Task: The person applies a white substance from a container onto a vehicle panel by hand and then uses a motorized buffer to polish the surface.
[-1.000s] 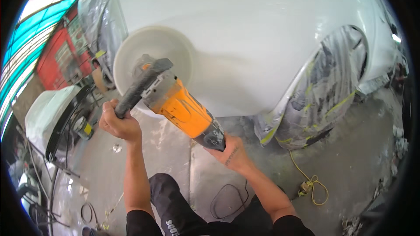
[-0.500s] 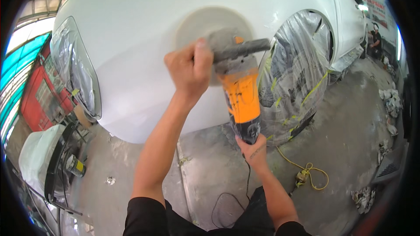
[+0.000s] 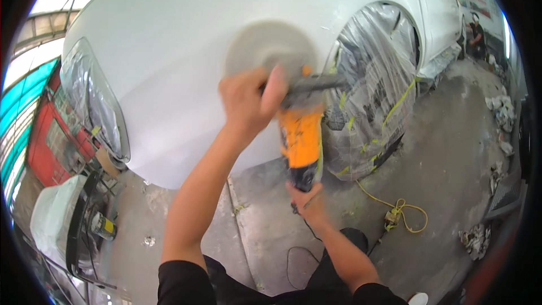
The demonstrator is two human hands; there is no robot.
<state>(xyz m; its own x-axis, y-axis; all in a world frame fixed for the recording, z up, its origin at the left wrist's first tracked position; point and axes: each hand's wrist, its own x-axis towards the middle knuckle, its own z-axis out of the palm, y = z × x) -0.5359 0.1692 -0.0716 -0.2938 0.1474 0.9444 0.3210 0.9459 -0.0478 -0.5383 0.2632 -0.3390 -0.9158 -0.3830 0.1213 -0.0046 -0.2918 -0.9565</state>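
An orange and black power polisher [image 3: 301, 138] is held up against a white car body panel [image 3: 169, 99]. Its round pale pad [image 3: 248, 45] lies on the panel, blurred at the rim. My left hand [image 3: 251, 99] wraps round the black side handle [image 3: 319, 83] near the head. Lower down, my right hand [image 3: 310, 200] grips the black rear end of the body, where a cord hangs. Right of the tool is a wheel [image 3: 372, 90] covered with clear plastic film and yellow-green tape. The handle's free end overlaps the edge of the wheel arch in view.
A yellow cord with a plug box [image 3: 392, 217] lies on the concrete floor at right. Crumpled masking sheets [image 3: 476, 241] lie farther right. At left are a film-covered lamp area [image 3: 93, 99], a wrapped part on a stand [image 3: 56, 212] and a can [image 3: 103, 226]. Another person [image 3: 477, 36] is far right.
The polisher has shifted lower on the panel and its body hangs more upright. Both hands have moved with it and keep their grip. The view has turned slightly.
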